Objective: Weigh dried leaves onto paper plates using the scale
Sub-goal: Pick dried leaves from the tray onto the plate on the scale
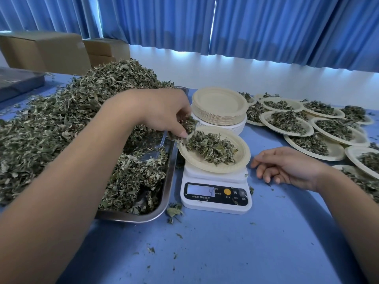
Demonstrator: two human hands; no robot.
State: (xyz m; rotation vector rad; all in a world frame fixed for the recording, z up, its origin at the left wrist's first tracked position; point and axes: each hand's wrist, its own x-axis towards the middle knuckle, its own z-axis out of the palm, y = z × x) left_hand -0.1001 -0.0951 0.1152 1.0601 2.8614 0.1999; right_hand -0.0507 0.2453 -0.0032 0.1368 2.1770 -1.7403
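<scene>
Left hand (164, 116) pinches leaves (189, 125) over plate rim (182, 150), right hand (287, 169) rests beside scale (215, 207).

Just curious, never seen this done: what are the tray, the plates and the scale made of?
The tray looks like stainless steel: shiny, reflective rim. The scale appears smooth white plastic, slightly glossy. The plate on it seems pressed paper pulp: matte beige, ribbed rim.
</scene>
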